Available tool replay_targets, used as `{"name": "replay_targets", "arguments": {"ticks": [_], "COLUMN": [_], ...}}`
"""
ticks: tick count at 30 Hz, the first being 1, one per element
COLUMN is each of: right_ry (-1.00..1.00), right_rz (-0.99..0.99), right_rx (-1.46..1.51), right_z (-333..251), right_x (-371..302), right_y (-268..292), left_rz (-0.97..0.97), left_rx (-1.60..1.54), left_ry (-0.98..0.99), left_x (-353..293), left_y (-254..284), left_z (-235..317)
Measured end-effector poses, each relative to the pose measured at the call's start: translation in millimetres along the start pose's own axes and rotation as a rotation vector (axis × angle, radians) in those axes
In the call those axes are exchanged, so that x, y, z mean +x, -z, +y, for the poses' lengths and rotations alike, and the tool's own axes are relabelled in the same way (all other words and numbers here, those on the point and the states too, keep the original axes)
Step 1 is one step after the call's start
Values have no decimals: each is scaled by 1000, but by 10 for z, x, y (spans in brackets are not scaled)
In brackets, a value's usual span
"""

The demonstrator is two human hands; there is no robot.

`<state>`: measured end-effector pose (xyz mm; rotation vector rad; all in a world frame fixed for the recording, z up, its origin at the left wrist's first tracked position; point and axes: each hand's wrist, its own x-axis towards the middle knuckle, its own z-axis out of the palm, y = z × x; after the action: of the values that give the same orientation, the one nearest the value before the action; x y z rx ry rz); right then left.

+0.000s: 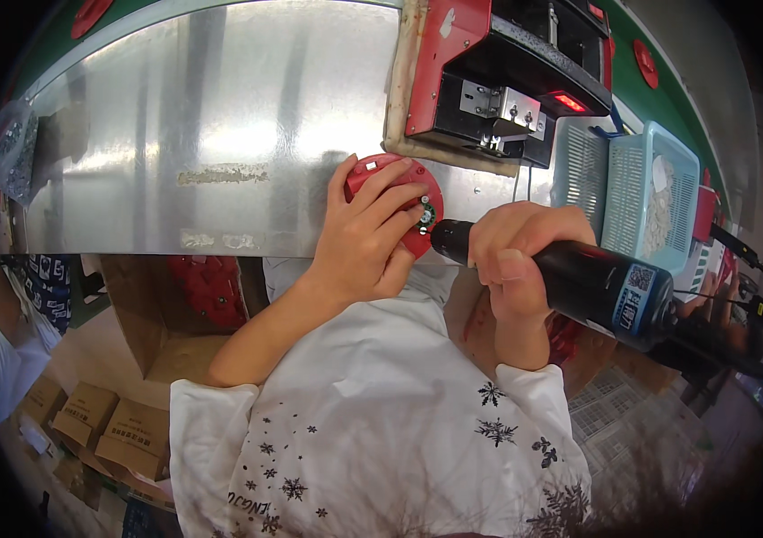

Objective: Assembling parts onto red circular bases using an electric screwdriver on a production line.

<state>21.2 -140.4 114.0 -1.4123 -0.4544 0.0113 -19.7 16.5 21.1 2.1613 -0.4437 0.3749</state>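
My left hand (pixel 364 235) grips a red round plastic housing (pixel 433 185) at the near edge of the metal table, its fingers spread over the top and the thumb along the near side. A small green circuit board (pixel 429 213) sits in the housing by my fingertips. In my closed right hand (pixel 525 251) lies a thick black electric screwdriver (pixel 601 278), tilted sideways. Its nose points left at the circuit board; whether the bit touches a screw is too small to tell.
A red and black machine (pixel 507 81) with a lit display stands beyond my hands. Right of it, a light blue basket (pixel 682 148) holds pale small parts. A clear bag (pixel 18 148) lies far left. Below the table, a cardboard box (pixel 135 309) contains red housings.
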Motion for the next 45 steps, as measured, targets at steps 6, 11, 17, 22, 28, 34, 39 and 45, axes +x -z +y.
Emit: {"name": "replay_targets", "arguments": {"ticks": [6, 11, 17, 22, 28, 34, 39, 45], "right_ry": [28, 25, 92, 126, 115, 178, 159, 91], "right_rz": [-14, 4, -81, -336, -485, -206, -15, 122], "right_rx": [-35, 67, -122, -161, 49, 391, 286, 237], "right_z": [-7, 19, 81, -52, -511, -527, -295, -169], "right_x": [-24, -69, -111, -85, 7, 64, 102, -89], "right_y": [-23, -21, -13, -66, -451, -455, -171, 267], "left_rz": [-9, -68, -200, -147, -73, 166, 224, 259], "left_rx": [2, 10, 123, 246, 380, 672, 842, 521], "left_ry": [-5, -11, -76, -82, 61, 481, 654, 56], "left_x": [16, 25, -21, -208, -793, -1767, -1871, -113], "left_y": [15, 96, 132, 230, 751, 1328, 1495, 1329], "left_z": [30, 78, 35, 61, 176, 196, -13, -455]}}
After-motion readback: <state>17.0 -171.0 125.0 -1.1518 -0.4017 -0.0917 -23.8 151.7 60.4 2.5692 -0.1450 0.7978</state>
